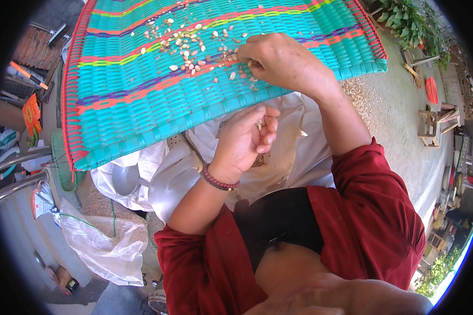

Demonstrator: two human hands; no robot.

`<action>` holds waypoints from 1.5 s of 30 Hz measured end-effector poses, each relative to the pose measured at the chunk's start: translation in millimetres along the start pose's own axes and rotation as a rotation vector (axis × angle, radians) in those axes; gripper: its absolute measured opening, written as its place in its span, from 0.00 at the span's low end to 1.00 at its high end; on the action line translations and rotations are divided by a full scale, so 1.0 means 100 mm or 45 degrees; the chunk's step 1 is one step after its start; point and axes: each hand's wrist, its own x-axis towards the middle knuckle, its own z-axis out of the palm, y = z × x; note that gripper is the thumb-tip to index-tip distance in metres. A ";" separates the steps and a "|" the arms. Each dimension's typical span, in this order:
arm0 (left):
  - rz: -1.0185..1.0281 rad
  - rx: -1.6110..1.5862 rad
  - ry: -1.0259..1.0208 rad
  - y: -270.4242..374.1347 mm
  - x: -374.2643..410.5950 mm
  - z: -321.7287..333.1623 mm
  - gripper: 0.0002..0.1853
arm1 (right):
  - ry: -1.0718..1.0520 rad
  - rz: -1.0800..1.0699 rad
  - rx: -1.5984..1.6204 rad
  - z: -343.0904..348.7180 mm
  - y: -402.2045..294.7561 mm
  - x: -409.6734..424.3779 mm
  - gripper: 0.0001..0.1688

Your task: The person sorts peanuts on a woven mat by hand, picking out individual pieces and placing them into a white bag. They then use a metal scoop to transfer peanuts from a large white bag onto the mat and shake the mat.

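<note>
Loose peanut kernels [187, 43], pale and reddish, lie scattered over a turquoise woven plastic mat [142, 86] with coloured stripes and a red-bound side edge. My right hand [276, 59] rests over the mat's near part, fingers curled down among the kernels. Something brownish shows at its fingertips, but whether it is gripped is unclear. Below the mat's near edge, my left hand [252, 136] is palm up with fingers curled around small pale pieces, seemingly peanut kernels, mostly hidden. A beaded bracelet [218, 181] circles that wrist.
Under my hands lies an opened white sack [299, 145] with brownish contents. To the left are a metal pan [125, 180] in white sheeting and a translucent woven sack [106, 236]. A wooden stool [431, 128] and a red basket [431, 90] stand on the right.
</note>
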 end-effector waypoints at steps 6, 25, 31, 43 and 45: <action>0.010 0.009 -0.001 0.00 0.00 -0.02 0.15 | 0.061 -0.050 0.020 0.01 0.02 -0.01 0.10; 0.071 -0.222 0.112 -0.09 0.03 -0.05 0.14 | 0.220 -0.186 0.069 0.19 -0.05 0.13 0.06; 0.100 -0.186 0.148 -0.08 -0.02 -0.05 0.14 | 0.111 -0.193 -0.064 0.10 -0.10 0.15 0.08; 0.165 -0.343 0.243 -0.06 -0.06 -0.04 0.15 | -0.214 -0.203 0.711 -0.16 -0.08 0.09 0.08; 0.171 -0.338 0.251 -0.07 -0.06 -0.04 0.16 | 0.096 -0.300 0.586 0.02 -0.04 0.12 0.08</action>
